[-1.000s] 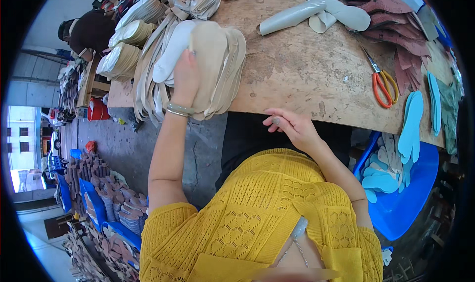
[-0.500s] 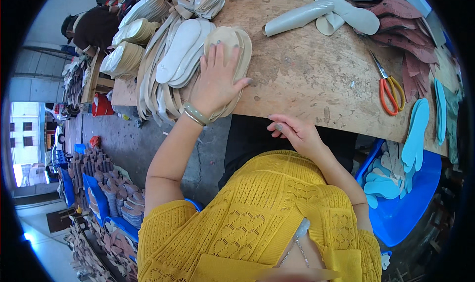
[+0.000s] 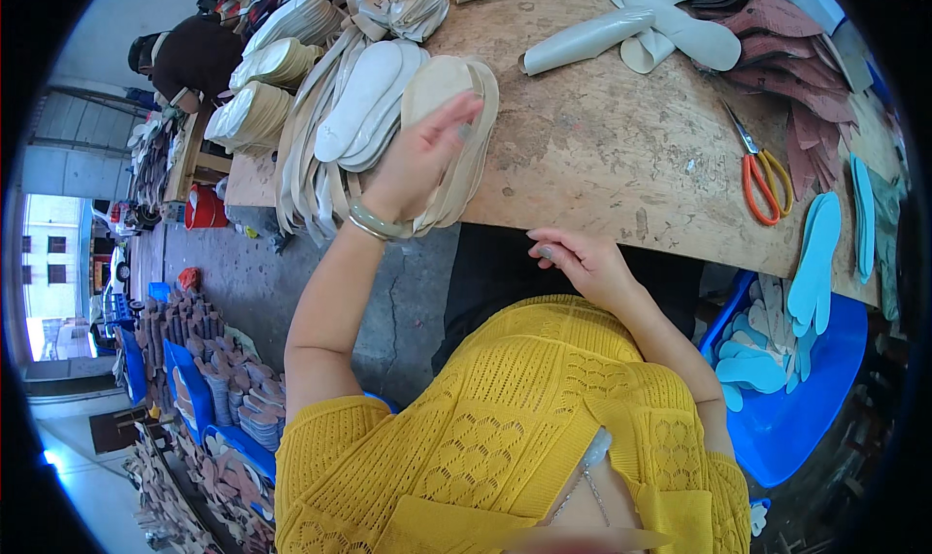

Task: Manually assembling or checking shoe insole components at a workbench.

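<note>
My left hand (image 3: 419,164), a bangle on its wrist, is over a stack of beige insoles (image 3: 442,83) at the table's near left edge. It is turned on its side with the fingers stretched out and holds nothing; whether it touches the stack I cannot tell. White insoles (image 3: 357,102) lie in a pile just left of it. My right hand (image 3: 580,261) is at the table's front edge, in front of my body. Its fingers are loosely bent and apart, with nothing seen in them.
Orange-and-yellow-handled scissors (image 3: 765,180) lie on the wooden table (image 3: 602,146). Rolled grey-white sheet (image 3: 587,41) and reddish-brown pieces (image 3: 786,59) are toward the back. Light-blue insoles (image 3: 815,258) rest at the right edge, above a blue chair (image 3: 791,437) holding more. More insole stacks (image 3: 248,117) stand left.
My left hand has lifted from lying flat on the beige insoles and rolled onto its side, fingers now pointing up and right. My right hand has hardly moved.
</note>
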A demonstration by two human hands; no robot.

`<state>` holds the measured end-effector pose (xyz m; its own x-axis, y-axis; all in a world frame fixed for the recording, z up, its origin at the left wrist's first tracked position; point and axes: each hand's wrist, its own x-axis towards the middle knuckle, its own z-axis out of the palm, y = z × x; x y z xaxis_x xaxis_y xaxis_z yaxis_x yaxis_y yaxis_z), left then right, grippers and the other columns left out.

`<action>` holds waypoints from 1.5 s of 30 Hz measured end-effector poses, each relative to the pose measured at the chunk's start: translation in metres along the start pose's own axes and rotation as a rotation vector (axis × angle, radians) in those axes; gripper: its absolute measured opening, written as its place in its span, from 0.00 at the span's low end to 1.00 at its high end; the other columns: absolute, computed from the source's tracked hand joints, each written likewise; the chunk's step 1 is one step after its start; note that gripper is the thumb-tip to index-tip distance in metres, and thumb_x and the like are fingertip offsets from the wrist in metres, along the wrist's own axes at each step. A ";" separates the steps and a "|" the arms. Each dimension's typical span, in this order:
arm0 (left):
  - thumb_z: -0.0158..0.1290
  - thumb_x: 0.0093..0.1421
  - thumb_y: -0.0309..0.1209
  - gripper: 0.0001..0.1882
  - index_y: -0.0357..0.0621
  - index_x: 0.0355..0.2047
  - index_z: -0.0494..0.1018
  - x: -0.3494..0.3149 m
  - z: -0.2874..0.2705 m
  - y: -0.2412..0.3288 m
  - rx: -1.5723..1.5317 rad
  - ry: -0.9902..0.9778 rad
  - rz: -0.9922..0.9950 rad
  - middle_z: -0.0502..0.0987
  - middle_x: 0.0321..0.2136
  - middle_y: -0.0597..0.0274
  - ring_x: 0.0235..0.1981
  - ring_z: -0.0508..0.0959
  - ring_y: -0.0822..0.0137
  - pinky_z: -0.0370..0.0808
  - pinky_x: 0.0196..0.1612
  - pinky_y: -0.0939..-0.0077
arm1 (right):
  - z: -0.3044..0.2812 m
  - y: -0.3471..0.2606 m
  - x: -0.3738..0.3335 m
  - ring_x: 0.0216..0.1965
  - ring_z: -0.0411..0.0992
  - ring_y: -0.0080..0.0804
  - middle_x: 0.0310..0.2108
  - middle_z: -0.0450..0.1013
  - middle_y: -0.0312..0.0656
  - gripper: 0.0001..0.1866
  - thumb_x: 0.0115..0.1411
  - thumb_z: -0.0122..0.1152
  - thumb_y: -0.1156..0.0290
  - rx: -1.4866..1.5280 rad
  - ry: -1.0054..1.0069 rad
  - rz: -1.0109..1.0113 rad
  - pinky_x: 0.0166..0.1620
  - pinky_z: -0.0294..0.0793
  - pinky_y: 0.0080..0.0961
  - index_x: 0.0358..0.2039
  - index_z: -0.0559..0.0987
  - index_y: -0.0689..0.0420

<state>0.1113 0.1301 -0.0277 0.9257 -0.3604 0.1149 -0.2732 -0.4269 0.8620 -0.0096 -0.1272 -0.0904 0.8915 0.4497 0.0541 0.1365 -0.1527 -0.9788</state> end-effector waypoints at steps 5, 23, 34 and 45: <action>0.55 0.59 0.36 0.26 0.40 0.57 0.68 0.021 -0.077 -0.042 0.263 0.405 -0.133 0.73 0.54 0.48 0.55 0.73 0.50 0.69 0.57 0.63 | 0.003 0.001 -0.003 0.33 0.78 0.24 0.35 0.80 0.41 0.12 0.65 0.54 0.74 -0.007 0.020 -0.020 0.39 0.77 0.20 0.49 0.77 0.59; 0.56 0.58 0.33 0.17 0.40 0.47 0.75 0.030 -0.097 -0.076 0.917 0.413 0.119 0.76 0.47 0.47 0.49 0.75 0.51 0.71 0.53 0.64 | 0.003 -0.005 0.000 0.29 0.79 0.29 0.32 0.80 0.42 0.11 0.62 0.57 0.73 -0.084 0.071 -0.147 0.34 0.77 0.22 0.45 0.79 0.56; 0.61 0.51 0.48 0.23 0.38 0.33 0.79 0.130 0.048 0.043 1.021 -0.090 0.043 0.77 0.36 0.48 0.38 0.77 0.52 0.72 0.43 0.62 | -0.048 0.007 0.019 0.30 0.77 0.21 0.31 0.79 0.40 0.11 0.64 0.53 0.77 0.192 0.420 -0.032 0.36 0.77 0.19 0.46 0.78 0.60; 0.61 0.52 0.42 0.18 0.36 0.31 0.78 0.159 0.062 0.019 0.690 0.007 -0.073 0.79 0.32 0.44 0.37 0.79 0.49 0.74 0.41 0.62 | -0.049 0.006 0.020 0.29 0.76 0.19 0.30 0.79 0.38 0.10 0.65 0.54 0.76 0.127 0.312 -0.039 0.35 0.77 0.17 0.44 0.79 0.61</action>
<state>0.2373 0.0131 -0.0231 0.9490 -0.3065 0.0734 -0.3120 -0.8806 0.3565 0.0300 -0.1624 -0.0858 0.9786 0.1593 0.1302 0.1353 -0.0213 -0.9906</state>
